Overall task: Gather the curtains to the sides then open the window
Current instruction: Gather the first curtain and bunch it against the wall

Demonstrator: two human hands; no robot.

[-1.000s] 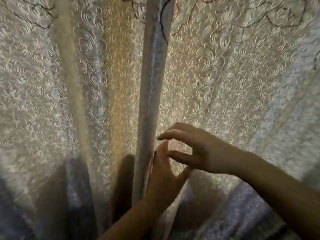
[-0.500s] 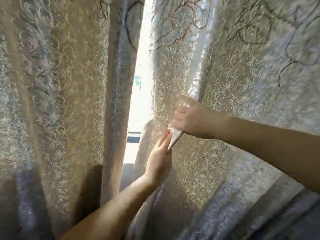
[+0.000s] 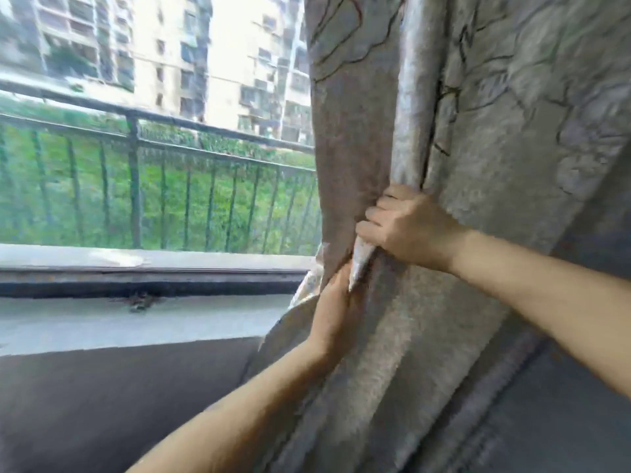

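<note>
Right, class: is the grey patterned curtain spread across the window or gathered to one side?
Gathered. The grey patterned curtain hangs bunched at the right, gripped by both hands, baring the metal railing outside.

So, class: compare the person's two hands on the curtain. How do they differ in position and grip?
The right hand sits higher on the curtain, while the left hand sits just below it. The right hand is a closed fist bunching a fold, knuckles towards the window; the left hand looks flatter, its fingers wrapped around the curtain's edge. The right forearm enters from the right, the left from below. Both are bare and hold the same curtain.
</note>
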